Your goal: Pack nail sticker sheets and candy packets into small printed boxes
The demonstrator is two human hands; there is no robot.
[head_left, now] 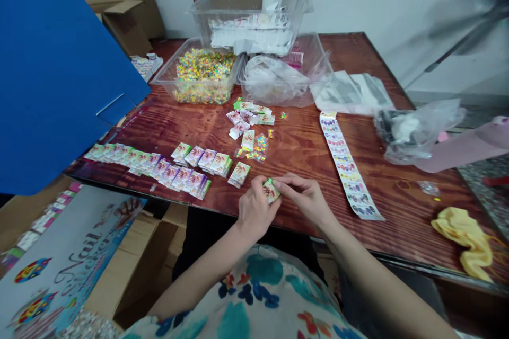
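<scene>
Both my hands meet near the front edge of the brown wooden table (302, 143). My left hand (254, 206) and my right hand (304, 196) pinch one small green and white packet (271, 189) between their fingertips. Just left of them lies a single packet (239, 174), and beyond it a long row of several finished packets (159, 164). A loose pile of small packets and coloured candy bits (250, 127) lies farther up the table.
A clear tub of colourful candy (201, 75), two more clear tubs (278, 77), a strip of nail stickers (348, 167), plastic bags (413, 130) and a yellow cloth (465, 238) are on the table. A blue board (55, 63) stands left, with cardboard boxes (119, 8) behind.
</scene>
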